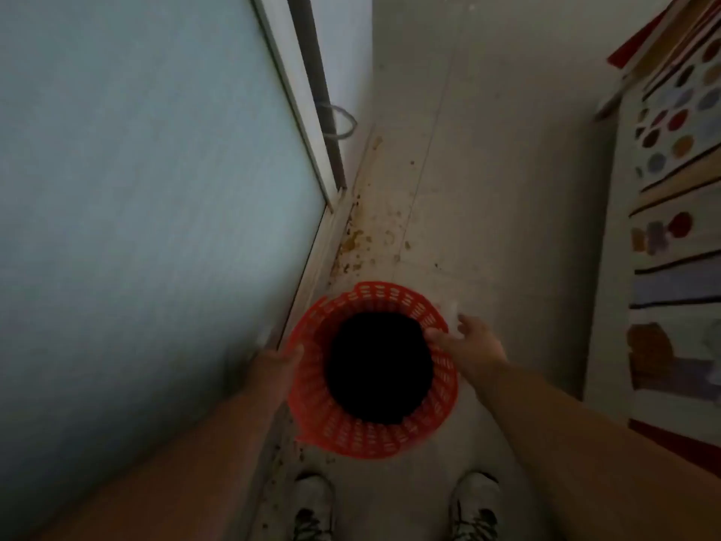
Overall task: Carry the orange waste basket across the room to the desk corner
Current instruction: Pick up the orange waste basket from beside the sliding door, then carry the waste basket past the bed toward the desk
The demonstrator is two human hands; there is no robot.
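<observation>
Orange waste basket (374, 431): round, slotted lattice wall, dark inside; both hands, left (286, 359), right (464, 345), pinching rim.

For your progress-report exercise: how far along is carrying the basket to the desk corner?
Done: both hands are at the basket; the left hand is at its rim, the right hand on the opposite rim. In hand: gripping it beside the wall. Left: the carry itself; no desk is in view.

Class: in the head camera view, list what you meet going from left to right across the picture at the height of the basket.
Pale blue wall → left hand → orange waste basket → right hand → patterned bedspread.
</observation>
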